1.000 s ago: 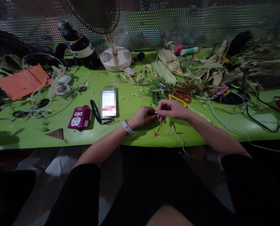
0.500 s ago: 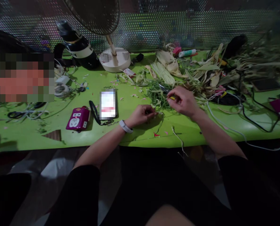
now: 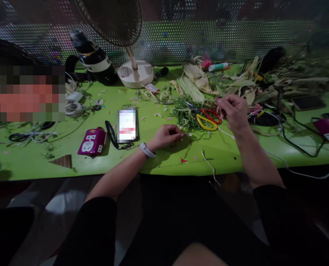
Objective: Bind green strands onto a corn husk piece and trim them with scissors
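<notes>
My left hand [image 3: 168, 136] rests low over the green table. Its thumb and fingers are closed on a small pale piece [image 3: 188, 134], from which a thin dark strand seems to trail. Scissors [image 3: 204, 115] with one red and one yellow handle lie on a heap of green shreds [image 3: 183, 111]. Just right of the handles is my right hand [image 3: 233, 112], raised in a pinch beside the dry corn husks [image 3: 243, 87]. What its fingers hold, if anything, is hidden. A pale twisted strip [image 3: 208, 162] hangs over the table's front edge.
A phone [image 3: 127, 125] and a purple power socket [image 3: 92, 141] lie on the left. Behind them stand a fan [image 3: 135, 75] and a dark bottle [image 3: 95, 61]. A white cable [image 3: 291, 170] runs along the right. Another person is at the far left.
My right hand has let go of the scissors, which now lie on the green shreds, and has moved right toward the husks. My left hand stays about where it was.
</notes>
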Demonstrator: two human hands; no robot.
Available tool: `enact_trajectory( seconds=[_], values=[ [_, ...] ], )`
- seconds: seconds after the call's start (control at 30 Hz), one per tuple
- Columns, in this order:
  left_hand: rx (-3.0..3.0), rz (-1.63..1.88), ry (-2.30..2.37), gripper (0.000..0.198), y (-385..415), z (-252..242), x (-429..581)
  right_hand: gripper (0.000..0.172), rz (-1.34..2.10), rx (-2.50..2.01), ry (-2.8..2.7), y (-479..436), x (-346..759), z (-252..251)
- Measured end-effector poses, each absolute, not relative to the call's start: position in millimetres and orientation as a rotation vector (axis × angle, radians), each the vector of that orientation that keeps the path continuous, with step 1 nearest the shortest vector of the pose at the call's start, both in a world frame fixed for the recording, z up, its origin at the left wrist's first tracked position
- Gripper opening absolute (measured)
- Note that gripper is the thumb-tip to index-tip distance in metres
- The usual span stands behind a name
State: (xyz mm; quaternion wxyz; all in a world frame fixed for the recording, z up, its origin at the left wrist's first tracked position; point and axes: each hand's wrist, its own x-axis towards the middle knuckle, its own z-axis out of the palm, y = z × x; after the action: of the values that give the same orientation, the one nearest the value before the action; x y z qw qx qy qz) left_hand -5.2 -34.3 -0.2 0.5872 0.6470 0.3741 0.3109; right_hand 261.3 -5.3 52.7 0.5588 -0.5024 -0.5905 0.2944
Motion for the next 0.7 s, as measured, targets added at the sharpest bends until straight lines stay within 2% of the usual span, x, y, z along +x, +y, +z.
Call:
enact_trajectory(
  seconds=[0.1,0.17,0.23,0.33,0.47,0.57,0.7],
  values=[
    [1.494,0.734,0.886,0.034,-34,-1,-5,0.036,1.006,-1.095,-1.578,-24,253,60],
    [1.501,0.771,0.891,0.035,-34,0,-5,0.032,1.375,-1.054,-1.958,-37,241,63],
    [1.523,0.819,0.892,0.035,-34,1,-5,0.025,1.471,-1.048,-2.332,-46,227,60],
    [1.56,0.866,0.874,0.035,-35,2,-6,0.023,1.025,-1.14,-2.539,-53,211,48],
    [1.592,0.885,0.837,0.035,-37,3,-6,0.028,0.414,-1.239,-2.447,-54,206,31],
    [1.641,0.871,0.807,0.03,-39,4,-6,0.03,0.271,-1.206,-2.361,-54,208,26],
    [1.585,0.822,0.753,0.026,-42,6,-7,0.031,0.325,-1.198,-2.337,-55,208,26]
  ],
)
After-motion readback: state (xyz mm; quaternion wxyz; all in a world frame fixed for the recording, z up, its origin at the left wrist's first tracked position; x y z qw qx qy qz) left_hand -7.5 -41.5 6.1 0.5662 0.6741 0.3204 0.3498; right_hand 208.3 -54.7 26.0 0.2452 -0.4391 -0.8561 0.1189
